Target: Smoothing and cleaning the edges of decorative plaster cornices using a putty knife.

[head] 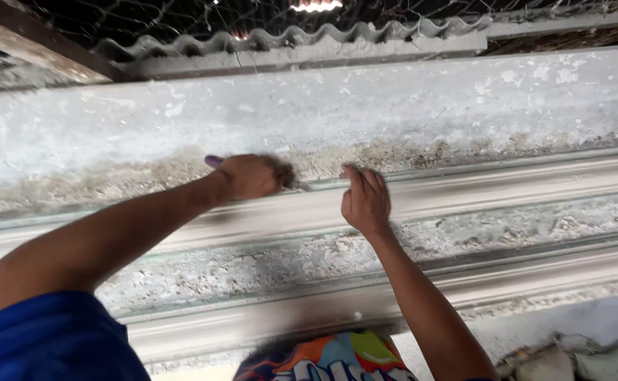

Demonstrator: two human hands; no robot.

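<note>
L hand [247,176] is closed round a brush w/ purple handle [214,161], bristles [284,173] pressed to the grimy ledge of a stepped concrete moulding [506,190]. R hand [365,201] holds nothing, fingers curled loosely, fingertips touching the same ledge just beside the bristles. Flaking whitewashed wall [394,106] above, corrugated roofing sheet [288,39] on top. Rubble [577,360] lies lower right. Blue sleeve [48,339] on L arm.

My arms are bare. My bright blue cloth sleeve [48,339] sits up above my left hand [249,176].
</note>
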